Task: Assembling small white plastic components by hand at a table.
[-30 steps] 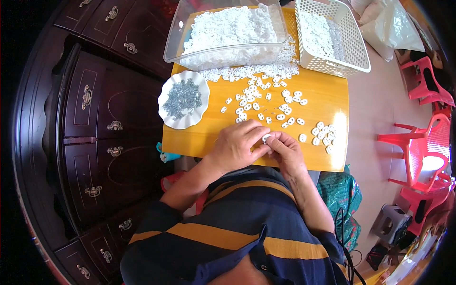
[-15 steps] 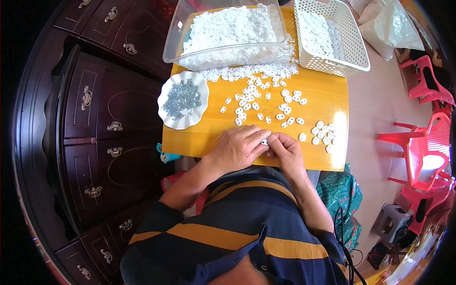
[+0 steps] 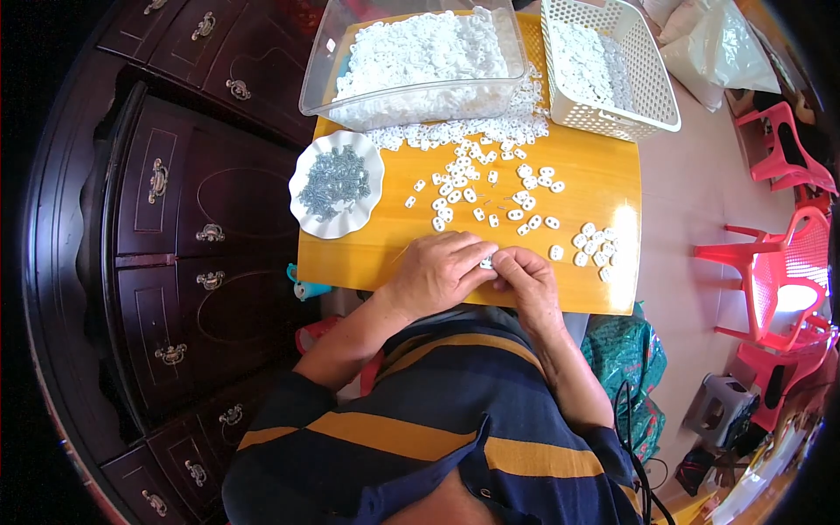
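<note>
My left hand (image 3: 437,271) and my right hand (image 3: 528,278) meet at the near edge of the yellow table (image 3: 367,258). Between their fingertips they pinch one small white plastic piece (image 3: 487,261). Several loose white pieces (image 3: 477,197) lie scattered on the table just beyond my hands, and a small group of white pieces (image 3: 595,245) sits to the right. A white scalloped dish of small grey screws (image 3: 335,184) stands to the left of my hands.
A clear plastic tub (image 3: 411,61) full of white pieces stands at the table's far side, with a white lattice basket (image 3: 608,70) beside it. Dark wooden drawers (image 3: 175,236) are on the left. Red plastic chairs (image 3: 770,262) stand on the right.
My hands have stayed together at the table's near edge, with only slight finger movement on the white piece.
</note>
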Demonstrator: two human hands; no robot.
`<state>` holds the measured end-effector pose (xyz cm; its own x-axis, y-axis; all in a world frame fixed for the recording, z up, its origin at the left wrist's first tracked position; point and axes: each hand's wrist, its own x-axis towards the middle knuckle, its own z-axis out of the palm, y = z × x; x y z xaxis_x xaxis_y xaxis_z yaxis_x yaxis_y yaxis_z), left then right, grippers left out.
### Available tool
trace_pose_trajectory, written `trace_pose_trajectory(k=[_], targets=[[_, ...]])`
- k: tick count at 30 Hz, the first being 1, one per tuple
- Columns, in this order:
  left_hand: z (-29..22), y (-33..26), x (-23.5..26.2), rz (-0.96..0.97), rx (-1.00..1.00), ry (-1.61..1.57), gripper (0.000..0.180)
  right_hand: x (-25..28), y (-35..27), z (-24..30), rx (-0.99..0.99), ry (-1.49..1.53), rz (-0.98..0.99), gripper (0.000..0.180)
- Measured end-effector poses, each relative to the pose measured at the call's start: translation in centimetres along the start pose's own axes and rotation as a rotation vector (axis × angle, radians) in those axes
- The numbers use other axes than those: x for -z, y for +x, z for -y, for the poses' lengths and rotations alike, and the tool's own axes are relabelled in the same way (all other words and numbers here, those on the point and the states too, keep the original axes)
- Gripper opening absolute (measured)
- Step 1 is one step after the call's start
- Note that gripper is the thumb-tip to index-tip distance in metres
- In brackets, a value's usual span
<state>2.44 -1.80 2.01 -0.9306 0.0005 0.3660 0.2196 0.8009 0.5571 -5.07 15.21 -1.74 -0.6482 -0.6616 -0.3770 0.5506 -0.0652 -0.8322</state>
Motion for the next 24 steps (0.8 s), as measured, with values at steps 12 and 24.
trace_pose_trajectory(k=[12, 24], targets=[[0.1, -0.2, -0.6, -0.032, -0.002, -0.094, 0.024, -0.1, -0.9, -0.1, 0.037, -0.035, -0.058, 0.02], [0.8, 1.1, -0.7, 0.07, 0.094, -0.198, 0.029, 3.8, -1.8, 2.1, 0.216, -0.518, -0.218, 0.018]])
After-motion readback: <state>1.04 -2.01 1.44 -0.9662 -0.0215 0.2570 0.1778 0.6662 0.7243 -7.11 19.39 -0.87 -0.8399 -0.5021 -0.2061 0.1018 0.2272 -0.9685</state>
